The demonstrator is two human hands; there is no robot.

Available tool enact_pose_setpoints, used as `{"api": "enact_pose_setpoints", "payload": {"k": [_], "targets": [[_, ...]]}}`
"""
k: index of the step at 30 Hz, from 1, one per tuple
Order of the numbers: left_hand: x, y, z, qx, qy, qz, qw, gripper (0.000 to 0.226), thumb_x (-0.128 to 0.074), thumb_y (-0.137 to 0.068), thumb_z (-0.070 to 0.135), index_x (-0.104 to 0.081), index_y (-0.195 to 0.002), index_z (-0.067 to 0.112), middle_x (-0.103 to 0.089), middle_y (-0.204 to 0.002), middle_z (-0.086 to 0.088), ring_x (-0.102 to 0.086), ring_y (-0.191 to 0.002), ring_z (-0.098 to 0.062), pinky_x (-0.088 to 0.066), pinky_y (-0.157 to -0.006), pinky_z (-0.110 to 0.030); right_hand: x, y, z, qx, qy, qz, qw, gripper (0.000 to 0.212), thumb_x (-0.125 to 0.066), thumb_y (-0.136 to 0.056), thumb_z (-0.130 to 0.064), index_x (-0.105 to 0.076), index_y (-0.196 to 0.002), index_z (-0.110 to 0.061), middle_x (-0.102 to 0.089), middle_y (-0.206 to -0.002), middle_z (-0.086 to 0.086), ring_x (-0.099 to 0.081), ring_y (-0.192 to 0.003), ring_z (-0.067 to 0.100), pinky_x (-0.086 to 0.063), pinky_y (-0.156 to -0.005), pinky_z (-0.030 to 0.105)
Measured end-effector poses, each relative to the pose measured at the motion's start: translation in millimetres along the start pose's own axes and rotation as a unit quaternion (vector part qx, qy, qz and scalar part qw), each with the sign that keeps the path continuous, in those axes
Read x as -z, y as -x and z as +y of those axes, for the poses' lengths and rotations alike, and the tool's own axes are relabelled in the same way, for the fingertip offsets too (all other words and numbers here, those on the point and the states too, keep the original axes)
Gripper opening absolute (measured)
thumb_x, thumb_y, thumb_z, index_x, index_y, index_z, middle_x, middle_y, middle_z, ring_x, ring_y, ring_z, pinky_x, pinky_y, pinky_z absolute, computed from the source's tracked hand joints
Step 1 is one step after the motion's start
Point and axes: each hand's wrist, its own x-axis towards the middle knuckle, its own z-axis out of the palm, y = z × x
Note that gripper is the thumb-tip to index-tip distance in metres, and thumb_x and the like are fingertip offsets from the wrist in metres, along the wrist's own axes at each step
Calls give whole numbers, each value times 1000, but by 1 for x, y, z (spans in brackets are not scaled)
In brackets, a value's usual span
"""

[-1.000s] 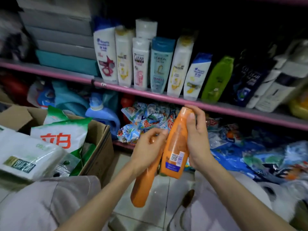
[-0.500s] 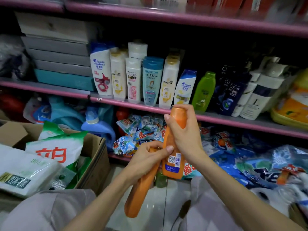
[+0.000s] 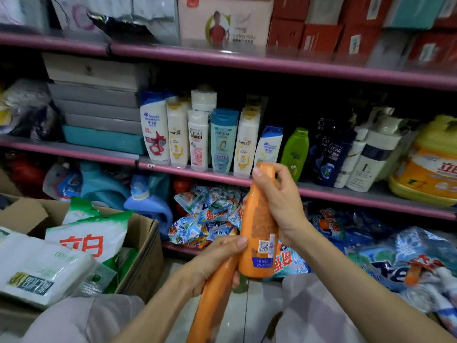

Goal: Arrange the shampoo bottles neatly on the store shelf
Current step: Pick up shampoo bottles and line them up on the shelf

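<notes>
I hold two orange shampoo bottles in front of the pink middle shelf [image 3: 346,194]. My right hand [image 3: 279,206] grips the upright orange bottle [image 3: 259,231] near its cap, its barcode label facing me. My left hand [image 3: 212,261] grips the second orange bottle [image 3: 212,305], which slants down toward the floor. On the shelf behind stand several shampoo bottles: a white Head & Shoulders [image 3: 154,129], Pantene [image 3: 176,137], Clear [image 3: 197,142], a blue L'Oreal [image 3: 223,142], a green bottle [image 3: 295,149] and dark Clear bottles [image 3: 329,154].
A cardboard box [image 3: 146,256] with detergent bags sits low on the left. Blue detergent jugs [image 3: 148,204] and crumpled packets [image 3: 205,219] fill the bottom shelf. A yellow tub [image 3: 427,164] stands at the shelf's right end. Stacked flat boxes [image 3: 96,102] occupy its left.
My view has tilted upward, bringing the top shelf into sight. Both hands with their orange bottles have stayed close together, the right one lifted nearer the middle shelf's edge.
</notes>
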Motion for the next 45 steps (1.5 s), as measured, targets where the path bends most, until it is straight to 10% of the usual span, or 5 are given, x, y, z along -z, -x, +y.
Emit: {"api": "enact_pose_setpoints", "payload": {"k": [4, 8, 19, 35, 45], "targets": [[-21, 5, 22, 15, 56, -35, 998, 102, -88, -43, 59, -58, -123, 3, -53, -116, -42, -58, -42, -13, -51, -44, -23, -5, 1, -33, -17, -77, -16, 997, 43, -73, -76, -39, -52, -104, -13, -69, -73, 8, -66, -57, 19, -54, -53, 30], [-49, 12, 53, -55, -18, -17, 998, 35, -82, -58, 49, -75, -83, 26, -70, -68, -2, -61, -45, -9, -48, -41, -19, -7, -1, -62, 14, -57, -15, 998, 47, -61, -78, -41, -60, -106, -3, -70, -78, 11, -65, -59, 20, -54, -52, 29], [-74, -10, 84, -165, -350, 383, 839, 42, -64, -51, 76, -54, -82, 51, -66, -76, 27, -61, -68, 10, -53, -65, -20, 6, -20, -139, 142, 286, 42, 947, 29, -57, -89, -49, -70, -93, -24, -69, -88, -8, -62, -80, 6, -46, -67, 23], [-59, -78, 125, -196, -398, 304, 843, 53, -62, -53, 82, -52, -88, 45, -62, -78, 27, -60, -70, 10, -52, -61, -18, 61, -67, -188, 42, 432, -31, 900, 39, -76, -75, -37, -54, -103, -20, -63, -98, 1, -69, -83, 16, -61, -61, 37], [-49, -153, 144, -153, -499, 258, 813, 67, -49, -80, 47, -30, -143, 36, -56, -58, 3, -59, -59, -17, -51, -59, -32, 107, -89, -181, 332, 544, 92, 765, 37, -72, -81, -24, -51, -112, -18, -49, -78, -16, -48, -64, 7, -37, -63, 15]]}}
